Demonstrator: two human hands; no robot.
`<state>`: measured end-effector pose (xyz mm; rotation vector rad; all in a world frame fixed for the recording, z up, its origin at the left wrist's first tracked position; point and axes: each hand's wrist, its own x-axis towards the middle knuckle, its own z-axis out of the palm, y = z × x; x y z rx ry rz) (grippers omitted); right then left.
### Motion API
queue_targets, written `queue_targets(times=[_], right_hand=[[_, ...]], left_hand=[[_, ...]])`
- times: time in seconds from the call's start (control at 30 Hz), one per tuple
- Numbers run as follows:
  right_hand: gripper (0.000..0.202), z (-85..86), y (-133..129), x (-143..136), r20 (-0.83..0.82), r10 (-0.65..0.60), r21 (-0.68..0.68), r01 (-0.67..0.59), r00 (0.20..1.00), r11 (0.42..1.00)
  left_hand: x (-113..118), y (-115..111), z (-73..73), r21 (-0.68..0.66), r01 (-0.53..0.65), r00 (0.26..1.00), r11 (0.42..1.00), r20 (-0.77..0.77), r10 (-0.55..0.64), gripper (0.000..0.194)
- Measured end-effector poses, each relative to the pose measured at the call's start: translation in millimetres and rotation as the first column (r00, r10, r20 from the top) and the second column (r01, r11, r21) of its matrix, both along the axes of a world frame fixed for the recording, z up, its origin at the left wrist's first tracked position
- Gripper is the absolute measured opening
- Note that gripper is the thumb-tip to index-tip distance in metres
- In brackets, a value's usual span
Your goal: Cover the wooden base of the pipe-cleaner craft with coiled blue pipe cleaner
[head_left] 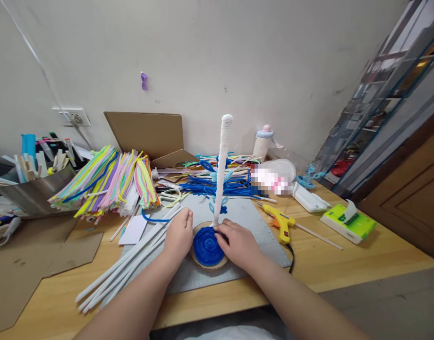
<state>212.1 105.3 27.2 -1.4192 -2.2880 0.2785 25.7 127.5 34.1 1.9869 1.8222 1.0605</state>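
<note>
A round wood slice (208, 269), topped with a coiled blue disc (208, 245), lies on a grey mat (199, 208). From its far edge rises a white wrapped post (222, 165), leaning slightly right at the top. My left hand (179, 232) is closed at the slice's left edge, its fingertips partly hidden. On the opposite side, my right hand (238, 243) curls over the slice's right edge, thumb on the blue coil and fingertips by the foot of the post. Light blue and dark blue pipe-cleaner shapes (212, 207) show behind the post.
Long white sticks (131, 262) lie left of my hands. Bundled coloured pipe cleaners (103, 184) and a metal holder of pens (29, 191) stand farther left. Blue pipe cleaners (231, 185) lie behind. A yellow glue gun (281, 224) and a green tissue pack (347, 223) are at right.
</note>
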Motion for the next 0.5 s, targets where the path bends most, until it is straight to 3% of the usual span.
queue_targets(times=[0.23,0.3,0.37,0.5], right_hand=[[0.025,-0.9,1,0,-0.010,0.000,-0.007,0.000,1.000,1.000],[0.025,-0.8,0,-1,-0.017,-0.001,-0.009,0.001,1.000,1.000],[0.025,-0.4,0,-1,-0.021,-0.002,-0.012,0.002,1.000,1.000],[0.025,1.8,-1,-1,-0.026,-0.004,-0.025,0.003,1.000,1.000]], left_hand=[[-17,2,-0.1,-0.052,-0.019,0.995,0.998,0.096,0.023,0.046],[-18,5,-2.0,-0.024,0.003,0.997,1.000,0.083,-0.001,0.036],[-17,6,-3.4,0.043,0.040,0.994,0.998,0.096,-0.044,0.012],[-14,4,-2.6,0.067,0.056,0.990,0.996,0.124,-0.064,0.029]])
